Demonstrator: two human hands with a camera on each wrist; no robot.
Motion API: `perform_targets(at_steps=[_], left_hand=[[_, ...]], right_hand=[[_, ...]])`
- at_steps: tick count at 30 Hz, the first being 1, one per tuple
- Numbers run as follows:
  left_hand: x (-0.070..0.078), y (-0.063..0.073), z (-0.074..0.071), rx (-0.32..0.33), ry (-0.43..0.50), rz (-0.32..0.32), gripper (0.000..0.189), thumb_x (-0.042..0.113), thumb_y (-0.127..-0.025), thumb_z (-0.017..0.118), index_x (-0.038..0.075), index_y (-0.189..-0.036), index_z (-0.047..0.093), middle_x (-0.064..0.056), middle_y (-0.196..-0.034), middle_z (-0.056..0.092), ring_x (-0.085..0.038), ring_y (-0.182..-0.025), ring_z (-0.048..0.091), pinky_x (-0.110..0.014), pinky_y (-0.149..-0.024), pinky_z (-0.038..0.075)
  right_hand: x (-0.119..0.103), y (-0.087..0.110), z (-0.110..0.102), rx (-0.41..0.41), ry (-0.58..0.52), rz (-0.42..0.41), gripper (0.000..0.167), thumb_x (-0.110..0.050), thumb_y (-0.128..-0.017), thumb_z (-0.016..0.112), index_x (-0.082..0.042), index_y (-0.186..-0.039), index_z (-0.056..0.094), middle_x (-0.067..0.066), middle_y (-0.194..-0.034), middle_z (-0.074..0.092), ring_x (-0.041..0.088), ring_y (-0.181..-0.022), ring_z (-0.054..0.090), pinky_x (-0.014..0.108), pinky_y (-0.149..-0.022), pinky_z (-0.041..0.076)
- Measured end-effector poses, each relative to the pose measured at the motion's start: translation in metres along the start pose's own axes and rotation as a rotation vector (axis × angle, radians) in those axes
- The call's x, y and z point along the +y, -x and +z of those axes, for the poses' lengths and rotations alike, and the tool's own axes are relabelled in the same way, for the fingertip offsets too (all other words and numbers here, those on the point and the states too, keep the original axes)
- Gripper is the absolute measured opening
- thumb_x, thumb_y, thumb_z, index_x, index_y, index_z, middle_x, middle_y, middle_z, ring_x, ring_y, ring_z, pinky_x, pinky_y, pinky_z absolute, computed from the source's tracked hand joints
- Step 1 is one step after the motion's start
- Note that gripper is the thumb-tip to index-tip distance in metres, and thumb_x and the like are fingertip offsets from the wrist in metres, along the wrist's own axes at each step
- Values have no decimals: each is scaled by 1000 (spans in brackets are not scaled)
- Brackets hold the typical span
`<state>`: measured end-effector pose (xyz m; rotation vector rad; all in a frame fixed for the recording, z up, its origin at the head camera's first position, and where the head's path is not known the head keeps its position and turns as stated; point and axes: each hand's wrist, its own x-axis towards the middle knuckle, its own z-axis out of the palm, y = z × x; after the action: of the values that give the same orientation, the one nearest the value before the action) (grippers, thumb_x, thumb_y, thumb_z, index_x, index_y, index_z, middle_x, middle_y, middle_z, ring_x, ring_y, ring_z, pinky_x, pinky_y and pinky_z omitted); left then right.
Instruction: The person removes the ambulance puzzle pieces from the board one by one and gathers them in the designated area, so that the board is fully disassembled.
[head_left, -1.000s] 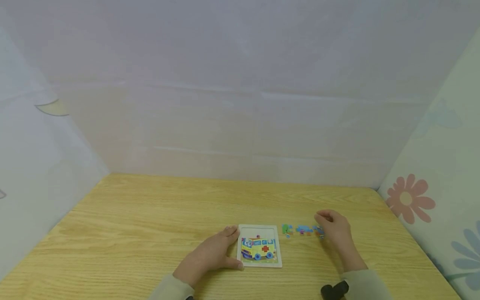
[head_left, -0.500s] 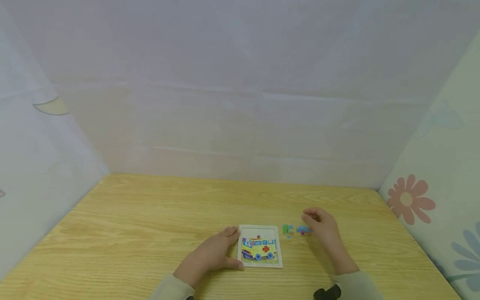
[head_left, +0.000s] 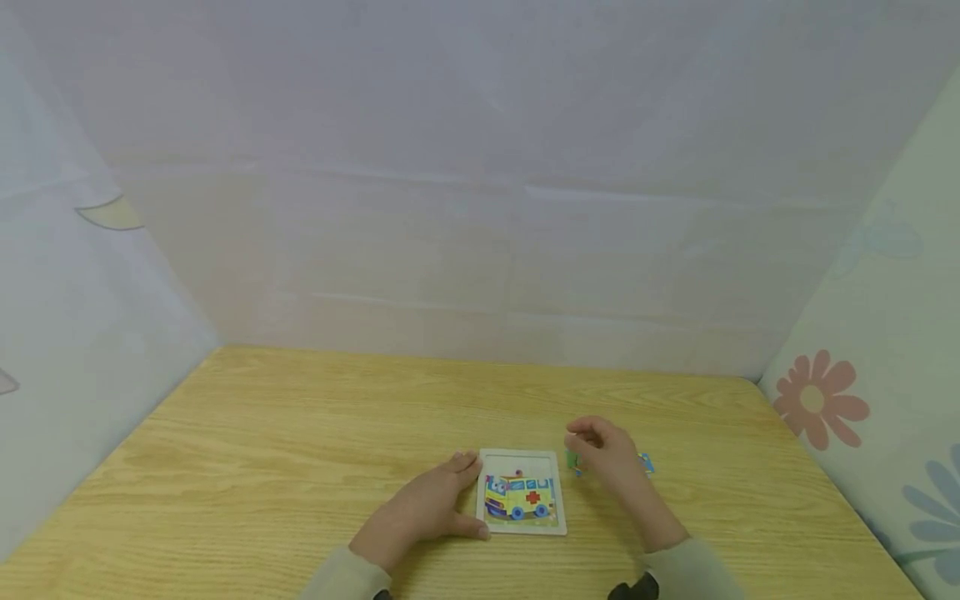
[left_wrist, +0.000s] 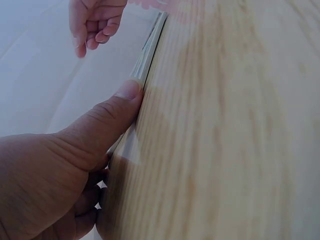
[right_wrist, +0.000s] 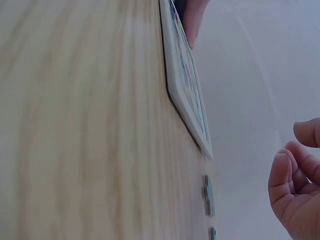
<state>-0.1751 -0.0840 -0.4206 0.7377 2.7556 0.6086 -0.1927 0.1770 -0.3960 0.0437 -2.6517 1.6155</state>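
A square white-framed jigsaw puzzle board (head_left: 522,500) with a yellow ambulance picture lies on the table; the upper part of its inside is bare white. At its left edge my left hand (head_left: 427,504) grips the frame, thumb at the near corner (left_wrist: 92,120) and fingers further up the side. My right hand (head_left: 609,454) hovers just right of the board, fingers loosely curled, thumb and fingertips apart with nothing between them in the right wrist view. Beneath it lie loose puzzle pieces: a green one (head_left: 572,460) and a blue one (head_left: 647,463) show past the hand, which hides the rest.
The wooden table (head_left: 300,433) extends around the board on all sides. A pale sheet (head_left: 480,250) hangs behind it, and a flower-printed sheet (head_left: 847,317) stands at the right. Dark straps sit at both sleeves.
My right hand has moved left over the row of loose pieces, uncovering the right one and covering the middle one. The left hand and the board have stayed in place.
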Motion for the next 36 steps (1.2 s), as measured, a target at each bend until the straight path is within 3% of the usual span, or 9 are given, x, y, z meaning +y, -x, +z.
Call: perform_targets(at_steps=[6,12,17,24,32,36], left_hand=[[1,0,-1,1,4,-7,95,56,-68,72,4,-140,39,-12,-149,31,-32,-136,31,-46,-110,29],[1,0,0,6,7,-6,94,56,-68,72,3,-140,40,-13,-148,33,-33,-135,32,-46,-109,31],[2,0,-2,6,3,-2,94,56,-69,72,3,-140,39,-13,-148,33,-33,-134,32,-46,-108,32],[1,0,-1,13,-10,7,94,57,-69,71,2,-139,40,-14,-148,33,-33,-134,33,-46,-108,33],[-2,1,0,22,-12,33,94,57,-69,70,1,-139,40,-14,-147,34,-33,-135,32,-46,-108,33],[-3,1,1,26,-21,42,94,58,-69,70,1,-139,40,-14,-147,34,-33,-135,32,-46,-108,33]], right_hand=[[-9,1,14,-44,41,-29,20,-13,-86,65,-2,-103,64,2,-85,61,12,-77,53,21,-63,46],[-10,3,26,-178,75,-96,27,-18,-85,67,-2,-106,64,0,-84,60,13,-77,53,21,-63,47],[-10,2,34,-309,132,-164,32,-22,-85,67,-3,-110,63,0,-90,60,14,-82,53,23,-68,48],[-17,5,43,-443,124,-216,34,-18,-85,67,0,-112,62,10,-104,63,18,-88,54,24,-64,51],[-18,5,57,-495,226,-269,39,-18,-82,70,-1,-116,61,10,-114,62,27,-100,58,41,-83,53],[-20,4,64,-515,289,-251,42,-18,-80,72,-3,-118,61,8,-113,61,25,-100,58,42,-85,51]])
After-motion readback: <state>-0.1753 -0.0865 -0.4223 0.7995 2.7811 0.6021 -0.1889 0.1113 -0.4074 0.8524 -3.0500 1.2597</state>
